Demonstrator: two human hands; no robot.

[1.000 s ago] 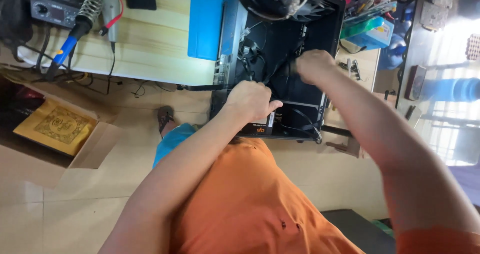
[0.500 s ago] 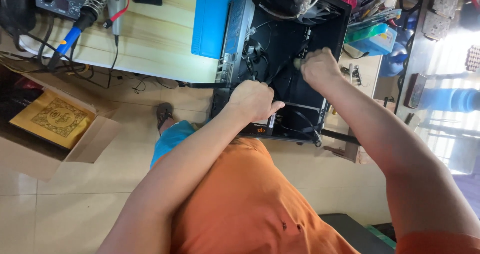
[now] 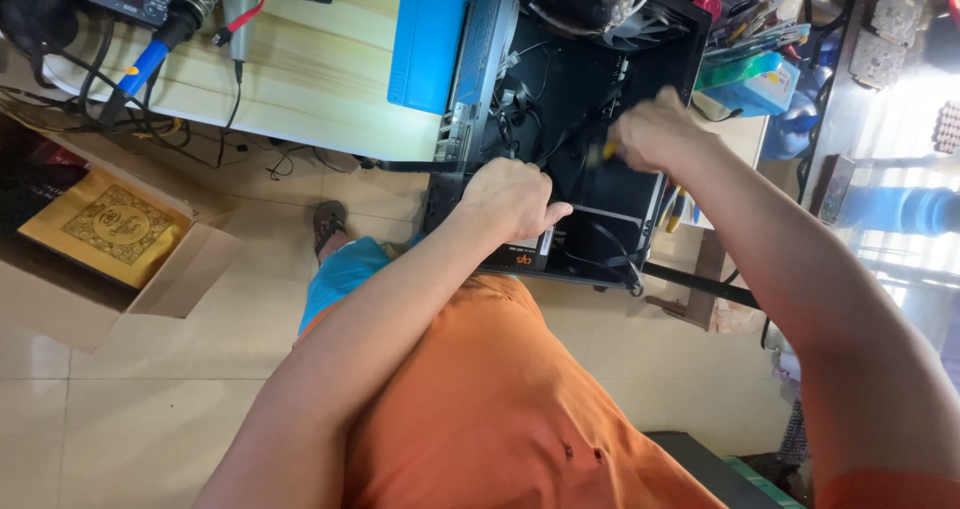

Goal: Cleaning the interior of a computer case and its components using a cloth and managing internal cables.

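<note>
Looks like mid-teardown: left hand (image 3: 515, 201) clamps the near edge of the opened black machine (image 3: 570, 159) overhanging the wooden bench (image 3: 310, 69), while right hand (image 3: 655, 129) is fisted round a yellow-handled screwdriver (image 3: 608, 152). I'd say keeping the tip seated matters next.

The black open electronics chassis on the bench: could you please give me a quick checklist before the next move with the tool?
1. Left hand braces the black open electronics chassis at its near edge: ok.
2. Right hand grips the yellow-handled tool: ok.
3. Tool tip seated on a fastener: cannot tell, hidden by the hand.
4. Loose black cables clear of the tool: not ok, they run close beside it.
5. Chassis fully on the pale wooden bench: not ok, its near end overhangs.
</note>
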